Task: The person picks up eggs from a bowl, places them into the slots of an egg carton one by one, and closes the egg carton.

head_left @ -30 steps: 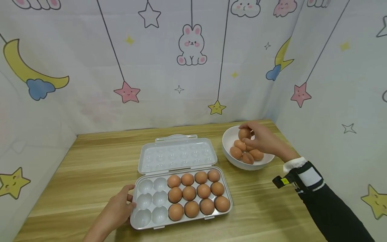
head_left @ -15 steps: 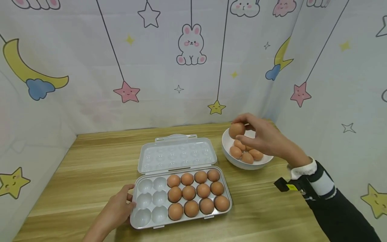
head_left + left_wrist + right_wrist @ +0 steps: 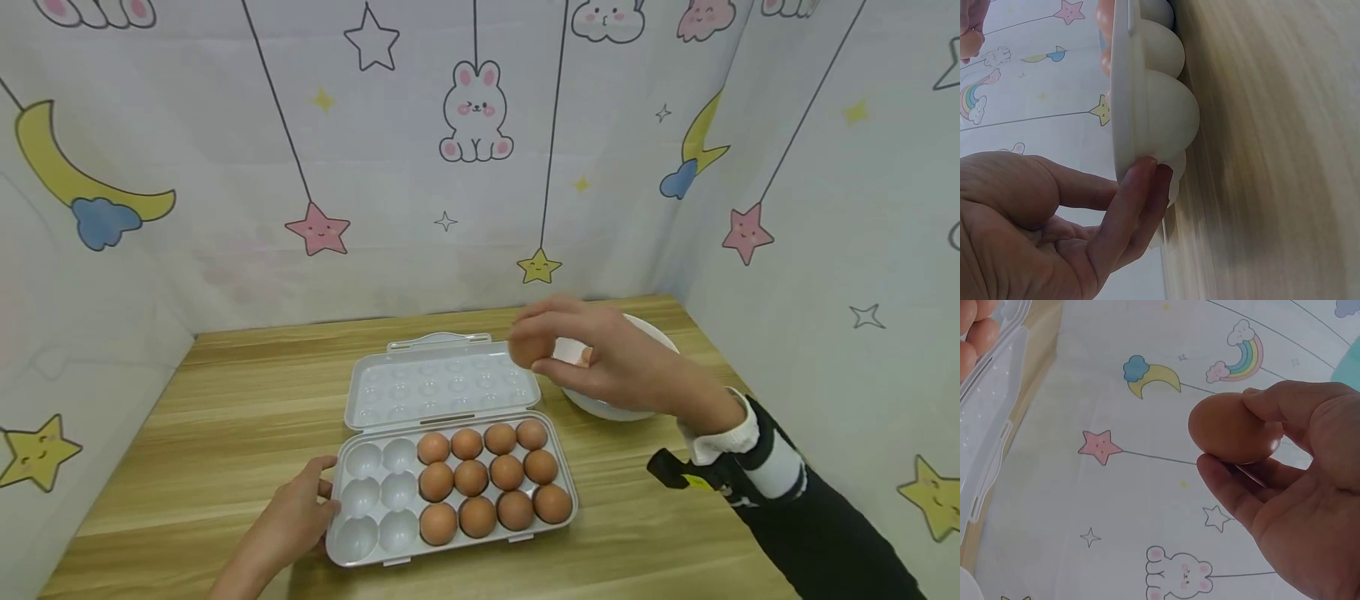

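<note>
With the right hand (image 3: 611, 354) pinching the egg (image 3: 529, 350) right of frame centre and the left hand (image 3: 296, 510) gripping the carton (image 3: 379, 510) at lower left, I'd pinch lightly, steady the carton, and lower straight into a bare cup (image 3: 399, 530).

From here I count one carton (image 3: 380, 477), twelve eggs (image 3: 471, 477) in it, six bare cups (image 3: 397, 492), one held egg (image 3: 1229, 428), two hands (image 3: 292, 510), one bowl (image 3: 609, 411); the bowl's eggs (image 3: 585, 357) are mostly hidden.
</note>
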`<act>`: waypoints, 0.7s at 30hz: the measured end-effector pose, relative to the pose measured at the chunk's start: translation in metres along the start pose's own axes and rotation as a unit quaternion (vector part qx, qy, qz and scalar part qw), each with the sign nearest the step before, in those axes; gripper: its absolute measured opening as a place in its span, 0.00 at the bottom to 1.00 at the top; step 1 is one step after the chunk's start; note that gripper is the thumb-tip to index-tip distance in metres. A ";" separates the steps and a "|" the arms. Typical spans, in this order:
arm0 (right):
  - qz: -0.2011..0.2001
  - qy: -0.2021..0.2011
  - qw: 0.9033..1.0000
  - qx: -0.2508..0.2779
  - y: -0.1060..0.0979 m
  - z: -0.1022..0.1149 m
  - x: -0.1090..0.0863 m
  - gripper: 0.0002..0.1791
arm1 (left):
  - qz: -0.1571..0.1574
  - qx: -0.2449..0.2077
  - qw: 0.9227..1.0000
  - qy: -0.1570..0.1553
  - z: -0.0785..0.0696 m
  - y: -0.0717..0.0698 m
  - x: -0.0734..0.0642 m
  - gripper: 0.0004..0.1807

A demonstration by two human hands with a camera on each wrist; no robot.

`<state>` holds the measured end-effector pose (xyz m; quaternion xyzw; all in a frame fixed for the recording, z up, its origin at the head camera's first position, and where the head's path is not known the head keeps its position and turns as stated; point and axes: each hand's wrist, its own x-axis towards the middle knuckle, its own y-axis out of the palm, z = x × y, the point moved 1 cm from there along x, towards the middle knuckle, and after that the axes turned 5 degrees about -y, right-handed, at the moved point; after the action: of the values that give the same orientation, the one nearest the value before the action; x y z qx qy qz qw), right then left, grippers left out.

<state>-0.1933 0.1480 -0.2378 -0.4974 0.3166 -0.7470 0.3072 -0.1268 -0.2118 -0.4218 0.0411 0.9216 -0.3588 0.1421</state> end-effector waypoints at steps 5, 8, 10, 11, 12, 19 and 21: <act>0.033 -0.006 0.999 0.037 0.016 0.005 0.013 0.16 | 0.000 -0.002 1.000 -0.002 0.000 0.001 0.000 0.31; 0.052 -0.004 0.998 0.037 0.030 0.002 0.019 0.16 | 0.000 -0.001 1.000 -0.001 0.000 0.001 0.000 0.31; 0.064 -0.006 0.997 0.039 0.040 0.000 0.023 0.15 | -0.001 -0.001 1.000 0.000 0.000 0.002 0.001 0.31; 0.071 -0.005 0.997 0.041 0.046 -0.002 0.025 0.15 | -0.001 -0.002 1.000 0.001 0.000 0.002 0.000 0.31; 0.077 -0.007 0.996 0.043 0.052 -0.003 0.027 0.15 | -0.001 -0.002 1.000 0.001 0.000 0.002 0.000 0.31; 0.109 -0.020 0.992 0.066 0.093 -0.014 0.039 0.14 | 0.001 -0.011 1.000 -0.005 0.000 0.001 0.000 0.32; 0.119 -0.009 0.990 0.073 0.105 -0.017 0.042 0.13 | 0.001 -0.013 1.000 -0.007 0.000 0.001 0.000 0.32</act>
<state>-0.2073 0.0542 -0.3018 -0.4389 0.3158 -0.7216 0.4323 -0.1263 -0.2115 -0.4224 0.0376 0.9252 -0.3468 0.1493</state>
